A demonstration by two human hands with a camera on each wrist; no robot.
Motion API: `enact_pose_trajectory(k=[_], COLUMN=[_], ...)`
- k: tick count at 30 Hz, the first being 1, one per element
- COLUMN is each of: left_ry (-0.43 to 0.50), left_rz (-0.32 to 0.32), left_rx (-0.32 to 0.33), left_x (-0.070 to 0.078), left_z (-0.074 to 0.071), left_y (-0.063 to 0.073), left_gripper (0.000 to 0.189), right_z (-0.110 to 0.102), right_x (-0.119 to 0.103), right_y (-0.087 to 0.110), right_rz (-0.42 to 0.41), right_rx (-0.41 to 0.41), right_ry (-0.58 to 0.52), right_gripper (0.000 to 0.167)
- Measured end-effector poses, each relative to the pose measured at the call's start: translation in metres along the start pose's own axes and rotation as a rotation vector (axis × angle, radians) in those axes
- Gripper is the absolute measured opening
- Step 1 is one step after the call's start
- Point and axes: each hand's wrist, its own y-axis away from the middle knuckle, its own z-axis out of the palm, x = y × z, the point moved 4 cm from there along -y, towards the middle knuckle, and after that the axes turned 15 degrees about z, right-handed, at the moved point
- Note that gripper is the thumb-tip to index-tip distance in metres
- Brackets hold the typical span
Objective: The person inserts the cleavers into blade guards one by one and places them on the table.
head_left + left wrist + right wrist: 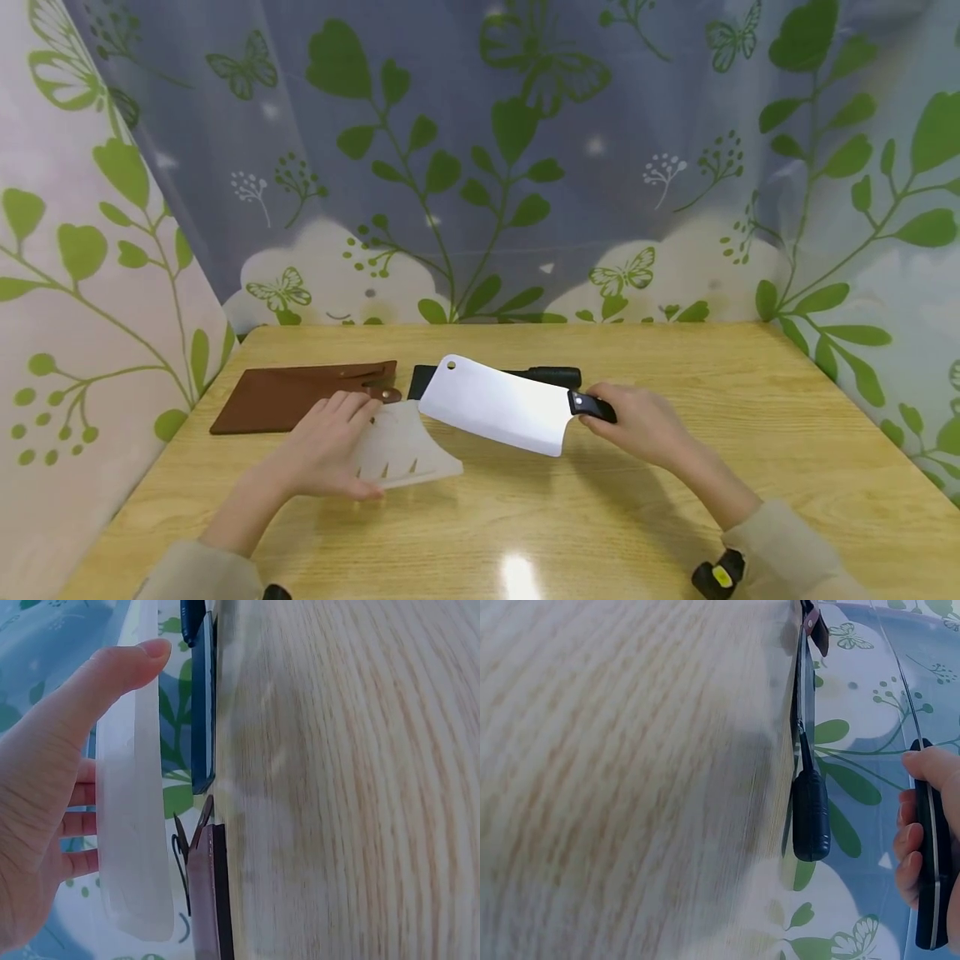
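My right hand (637, 421) grips the black handle of a cleaver (498, 406) whose broad, shiny blade points left, a small hole near its far corner. In the right wrist view my fingers (907, 847) curl round that handle, with the blade edge-on. A translucent white plastic blade guard (405, 446) with slots along its near side is held in my left hand (330, 446), thumb on the near edge and fingers over the far edge. The left wrist view shows the guard (135, 817) raised off the table. The cleaver's tip corner comes close to the guard's right end.
Behind the cleaver lies a black-handled tool (555, 377), partly hidden by the blade. To its left is a brown leather sheath (288, 398) with a strap, flat on the wooden table (600, 533). Leaf-patterned curtains (465, 167) stand behind and at both sides.
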Motion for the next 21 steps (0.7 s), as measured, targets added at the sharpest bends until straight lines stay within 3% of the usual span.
enact_pose_trajectory(k=[6, 12, 21], left_ry=[-0.051, -0.082, -0.096], left_rz=[0.025, 0.013, 0.025], left_rx=[0.020, -0.015, -0.004], left_x=[0.0018, 0.0014, 0.0036], left_z=[0.0015, 0.0018, 0.0007], left_y=[-0.0015, -0.0040, -0.0022], left_gripper=[0.107, 0.108, 0.109], right_z=[0.0023, 0.0010, -0.0007], right_x=[-0.0005, -0.0028, -0.0012], right_y=[0.0009, 0.0006, 0.0025], right_rz=[-0.029, -0.120, -0.225], right_rx=[0.014, 0.078, 0.137], right_ry=[0.008, 0.015, -0.013], right_gripper=[0.025, 0.029, 0.026])
